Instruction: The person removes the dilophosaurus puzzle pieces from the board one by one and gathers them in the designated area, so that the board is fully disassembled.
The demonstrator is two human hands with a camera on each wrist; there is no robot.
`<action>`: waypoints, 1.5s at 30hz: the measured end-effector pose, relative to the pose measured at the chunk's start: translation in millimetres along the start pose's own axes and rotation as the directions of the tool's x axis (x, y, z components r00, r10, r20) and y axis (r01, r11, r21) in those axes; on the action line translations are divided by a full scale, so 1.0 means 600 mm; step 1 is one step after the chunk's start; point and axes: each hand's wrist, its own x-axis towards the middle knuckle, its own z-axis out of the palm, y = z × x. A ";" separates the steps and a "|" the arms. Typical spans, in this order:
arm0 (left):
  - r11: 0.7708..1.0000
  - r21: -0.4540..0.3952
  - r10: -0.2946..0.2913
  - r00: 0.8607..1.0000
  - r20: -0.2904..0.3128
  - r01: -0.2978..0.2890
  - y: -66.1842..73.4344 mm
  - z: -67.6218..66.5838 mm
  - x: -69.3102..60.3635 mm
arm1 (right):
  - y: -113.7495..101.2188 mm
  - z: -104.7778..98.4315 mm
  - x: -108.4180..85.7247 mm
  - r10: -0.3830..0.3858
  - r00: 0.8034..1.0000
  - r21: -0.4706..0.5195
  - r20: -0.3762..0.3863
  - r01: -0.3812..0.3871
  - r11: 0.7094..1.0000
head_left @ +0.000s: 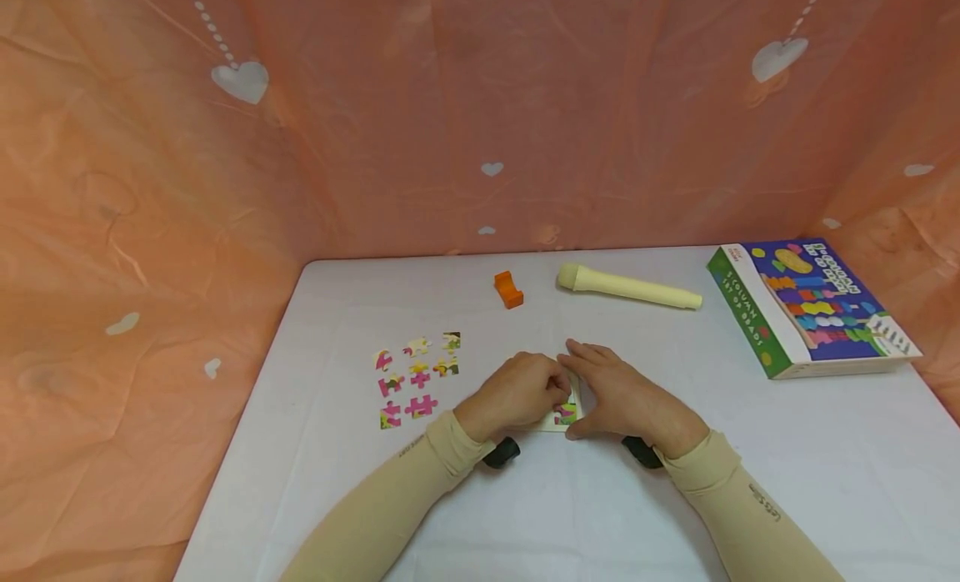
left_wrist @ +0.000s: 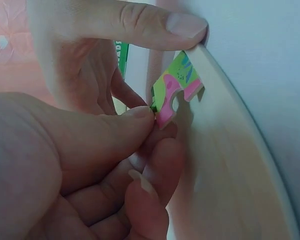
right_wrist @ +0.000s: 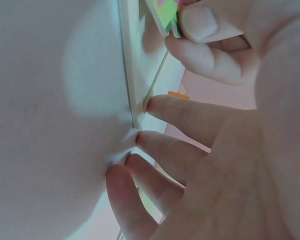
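Observation:
My left hand [head_left: 517, 390] pinches a green and pink jigsaw piece [left_wrist: 165, 102] between thumb and fingertips. It holds the piece tilted at the corner of a pale wooden puzzle board [left_wrist: 230, 150]. My right hand [head_left: 622, 394] spreads over the right side of that board. In the right wrist view its fairly straight fingertips [right_wrist: 152, 145] touch or lie close to the board's edge. The right thumb [left_wrist: 185, 25] presses by the corner, beside the piece. Most of the board is hidden under the hands in the head view.
Several loose jigsaw pieces [head_left: 420, 379] lie in rough rows on the left of the white table [head_left: 337, 303]. Farther back are an orange curved block [head_left: 508, 290] and a pale yellow stick [head_left: 630, 288]. A bead-set box [head_left: 817, 307] stands at the right.

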 end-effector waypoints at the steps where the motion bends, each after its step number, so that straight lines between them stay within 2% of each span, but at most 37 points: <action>1: 1.000 -0.006 0.000 1.000 0.002 0.000 -0.001 0.000 0.000 | 0.000 0.000 0.000 0.004 1.000 0.003 0.002 -0.004 1.000; 6: 0.999 -0.043 -0.018 1.000 0.004 0.019 -0.008 -0.009 -0.004 | -0.001 0.002 0.001 -0.003 1.000 -0.002 0.002 0.003 1.000; 11: 0.989 -0.111 -0.098 0.995 -0.018 0.095 -0.023 -0.033 -0.022 | -0.002 0.005 0.006 -0.003 1.000 -0.017 0.014 0.003 1.000; 14: 0.981 -0.142 -0.136 0.990 -0.036 0.130 -0.040 -0.051 -0.041 | -0.002 0.006 0.008 -0.002 1.000 -0.032 0.016 0.003 0.999; 18: 0.983 -0.118 -0.151 0.985 -0.085 0.140 -0.069 -0.077 -0.072 | 0.000 0.006 0.009 -0.008 1.000 -0.046 0.006 0.008 0.999; 22: 0.980 -0.095 -0.186 0.975 -0.118 0.176 -0.100 -0.097 -0.105 | 0.003 0.005 0.008 -0.007 1.000 -0.044 0.009 0.008 0.999; 24: 0.973 -0.109 -0.215 0.970 -0.114 0.202 -0.114 -0.104 -0.120 | 0.004 0.004 0.007 -0.011 1.000 -0.044 0.009 0.011 0.999; 27: 0.971 -0.117 -0.222 0.970 -0.103 0.209 -0.130 -0.110 -0.135 | 0.008 0.001 0.005 -0.006 1.000 -0.045 0.009 0.006 0.999; 31: 0.975 -0.110 -0.205 0.973 -0.103 0.194 -0.145 -0.111 -0.143 | 0.010 -0.001 0.002 -0.008 1.000 -0.049 0.005 0.008 0.999; 38: 0.977 -0.082 -0.207 0.971 -0.116 0.199 -0.149 -0.110 -0.145 | 0.008 0.000 0.003 -0.025 1.000 -0.040 0.010 0.025 0.999; 42: 0.970 -0.088 -0.237 0.963 -0.130 0.227 -0.149 -0.113 -0.147 | 0.010 -0.001 0.002 -0.035 0.999 -0.040 0.003 0.035 0.999; 45: 0.954 -0.135 -0.285 0.948 -0.141 0.267 -0.152 -0.118 -0.153 | 0.015 -0.006 -0.004 -0.050 0.998 -0.055 -0.032 0.048 0.997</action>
